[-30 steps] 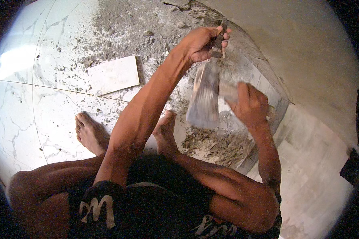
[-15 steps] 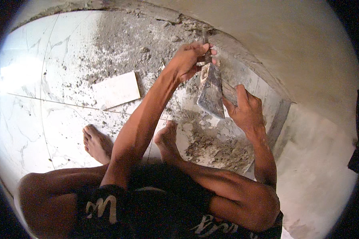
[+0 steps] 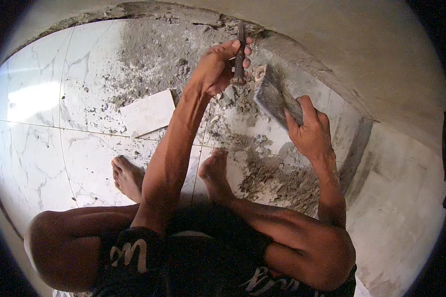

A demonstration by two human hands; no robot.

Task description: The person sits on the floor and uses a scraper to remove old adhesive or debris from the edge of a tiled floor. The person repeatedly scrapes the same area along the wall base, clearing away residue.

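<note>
A dark, rusty cold chisel point(image 3: 240, 62) is gripped in my left hand point(image 3: 214, 68), closed round its shaft. Its tip points up toward the foot of the wall, and its flattened head faces me. My right hand point(image 3: 309, 129) is closed on the handle of a grey-smeared hatchet point(image 3: 275, 94). The blunt end of the hatchet is a short way right of the chisel's head, not touching it. Most of the hatchet's handle is hidden by my right hand and the blade.
A loose piece of white tile point(image 3: 147, 113) lies left of my left forearm. Grey mortar rubble point(image 3: 277, 178) covers parts of the marbled tile floor point(image 3: 29, 153). A plastered wall point(image 3: 342, 44) curves round the far and right sides, with a chipped base. My bare feet rest on the floor.
The hatchet has swung away from the chisel's head to the right, turning in my right hand. My left hand and the chisel have shifted left and slightly up in the picture.
</note>
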